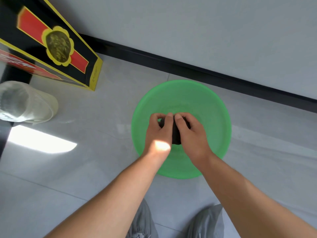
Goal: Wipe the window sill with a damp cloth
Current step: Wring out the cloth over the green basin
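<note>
Over the green basin (212, 107), seen from the head camera: left hand (158, 133) and right hand (192, 134) side by side, both curled tight round a dark cloth (176, 134) — squeezing it, most likely. Cloth bunched into a small lump, nearly black, mostly hidden between the palms, held just above the middle of the basin. Looks soft and squashy, light, likely wet and a bit drippy; best gripped whole in the fist, not by a corner. Basin sitting on pale floor tiles (85, 169), near a black skirting strip (171, 60). Left of the basin, a black-and-yellow box (56, 43) and a clear plastic tub (25, 102) — well apart from it. No window sill in view yet.
</note>
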Demonstrator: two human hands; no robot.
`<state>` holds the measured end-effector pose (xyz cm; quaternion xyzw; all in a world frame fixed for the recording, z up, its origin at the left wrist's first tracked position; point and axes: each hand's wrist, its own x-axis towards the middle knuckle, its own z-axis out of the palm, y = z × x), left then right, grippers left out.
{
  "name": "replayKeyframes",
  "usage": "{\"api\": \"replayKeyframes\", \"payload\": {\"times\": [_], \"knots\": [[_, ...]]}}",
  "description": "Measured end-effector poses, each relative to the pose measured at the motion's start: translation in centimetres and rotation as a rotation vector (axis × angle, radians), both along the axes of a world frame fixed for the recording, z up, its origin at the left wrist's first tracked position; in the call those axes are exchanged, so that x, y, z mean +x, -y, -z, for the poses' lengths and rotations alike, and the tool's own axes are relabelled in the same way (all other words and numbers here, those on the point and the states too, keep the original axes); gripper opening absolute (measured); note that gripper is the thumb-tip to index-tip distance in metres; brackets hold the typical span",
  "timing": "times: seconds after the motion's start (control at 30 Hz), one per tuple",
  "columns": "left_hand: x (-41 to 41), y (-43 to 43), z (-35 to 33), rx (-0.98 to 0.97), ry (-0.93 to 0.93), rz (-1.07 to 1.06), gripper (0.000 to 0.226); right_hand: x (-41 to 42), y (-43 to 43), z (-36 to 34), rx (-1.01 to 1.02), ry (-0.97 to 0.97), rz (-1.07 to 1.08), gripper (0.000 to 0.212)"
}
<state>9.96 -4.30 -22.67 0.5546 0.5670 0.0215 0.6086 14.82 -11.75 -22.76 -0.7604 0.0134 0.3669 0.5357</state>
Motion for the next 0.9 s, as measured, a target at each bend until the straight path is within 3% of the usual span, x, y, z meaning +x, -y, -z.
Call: {"api": "replayKeyframes", "payload": {"times": [0.03,0.1,0.2,0.33,0.47,0.57,0.73,0.9], "knots": [[-0.3,-0.4,-0.8,-0.023,0.016,0.024,0.033,0.0,0.2,-0.8,0.003,-0.056,-0.008,0.015],[-0.8,-0.9,-2.3,-0.058,0.035,0.057,0.048,0.0,0.5,-2.2,-0.020,-0.131,0.044,0.037],[-1.3,-1.2,-4.8,-0.133,0.092,0.055,0.028,0.0,0.3,-4.5,-0.128,-0.226,0.134,0.058],[-1.8,-1.7,-7.5,-0.273,0.124,0.029,0.018,0.2,-0.5,-7.7,-0.153,-0.539,0.259,0.038],[-2.0,-2.4,-10.5,-0.305,0.018,-0.067,0.027,0.4,-0.1,-10.5,-0.093,-0.252,0.217,0.022],[-2.0,-3.0,-14.1,-0.322,-0.030,-0.002,0.069,0.7,0.1,-13.8,-0.011,-0.236,0.200,0.030],[-1.4,-3.9,-21.2,-0.195,-0.024,0.220,0.033,1.5,0.4,-20.4,-0.010,-0.142,0.117,0.029],[-1.8,-3.5,-31.3,-0.090,0.092,0.224,0.053,1.7,1.8,-30.9,0.021,-0.051,0.014,0.014]]}}
